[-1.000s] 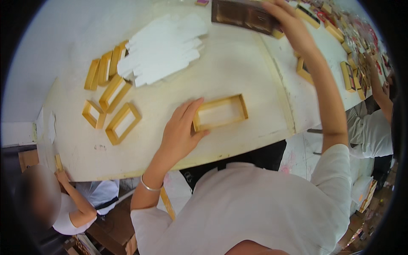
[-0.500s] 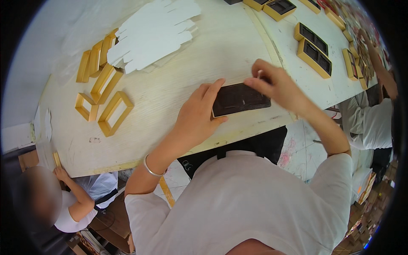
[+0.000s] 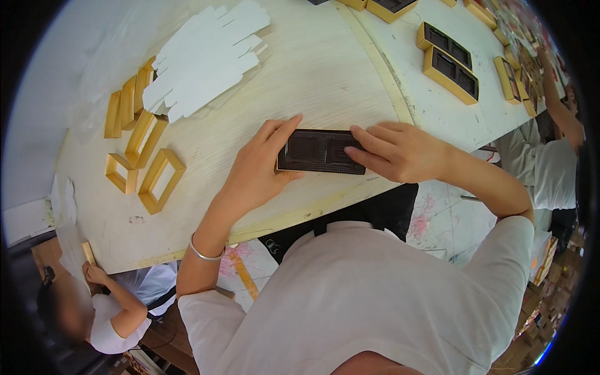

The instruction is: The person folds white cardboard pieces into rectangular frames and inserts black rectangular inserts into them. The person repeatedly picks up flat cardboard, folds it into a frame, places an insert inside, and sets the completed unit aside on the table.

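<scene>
As the left hand (image 3: 247,164), half-open, grips the tray (image 3: 312,151) | I see right hand (image 3: 405,150) half-curled on its right end | hold unclear

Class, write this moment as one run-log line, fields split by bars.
left hand: holding dark tray by left end | right hand: fingertips on tray's right end | at left: gold frames, white sheets

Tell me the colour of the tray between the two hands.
The tray is very dark brown, nearly black; it shows best in the head view.
</scene>
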Demonstrator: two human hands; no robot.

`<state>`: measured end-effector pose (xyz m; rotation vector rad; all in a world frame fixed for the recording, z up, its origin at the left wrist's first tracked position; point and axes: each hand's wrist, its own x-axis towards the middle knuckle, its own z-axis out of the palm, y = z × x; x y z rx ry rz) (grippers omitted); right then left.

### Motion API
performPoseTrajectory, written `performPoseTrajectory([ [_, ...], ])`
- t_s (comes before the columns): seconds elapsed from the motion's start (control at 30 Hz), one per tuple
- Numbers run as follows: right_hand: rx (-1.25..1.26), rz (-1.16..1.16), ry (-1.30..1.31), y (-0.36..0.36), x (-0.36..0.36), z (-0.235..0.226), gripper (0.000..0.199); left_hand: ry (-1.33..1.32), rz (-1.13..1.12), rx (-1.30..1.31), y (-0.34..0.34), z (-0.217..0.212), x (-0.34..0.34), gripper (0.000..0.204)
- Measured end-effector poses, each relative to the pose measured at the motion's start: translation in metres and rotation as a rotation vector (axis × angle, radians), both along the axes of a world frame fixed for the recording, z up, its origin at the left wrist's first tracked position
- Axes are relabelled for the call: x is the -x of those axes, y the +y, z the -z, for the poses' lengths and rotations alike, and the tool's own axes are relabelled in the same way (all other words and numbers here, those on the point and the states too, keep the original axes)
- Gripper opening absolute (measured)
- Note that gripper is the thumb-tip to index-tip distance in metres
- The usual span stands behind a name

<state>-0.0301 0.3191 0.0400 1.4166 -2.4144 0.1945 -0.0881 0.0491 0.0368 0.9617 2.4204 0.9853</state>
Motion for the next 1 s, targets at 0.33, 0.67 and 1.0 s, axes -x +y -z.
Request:
performPoseTrajectory([
  [0.33, 0.133, 0.386, -0.101, -0.01, -0.024, 0.028, 0.042, 0.099, -0.025, -0.075, 0.022, 0.015, -0.015, 0.086],
  [0.67, 0.063, 0.809, 0.123, 0.139, -0.002, 0.013, 0.044, 0.862, -0.35, 0.139, -0.033, -0.017, 0.039, 0.056],
  [1.0, 0.365, 0.263, 0.02, -0.035, 0.083, -0.009, 0.04, 1.077, -0.322, 0.234, -0.08, -0.011, 0.084, 0.018],
])
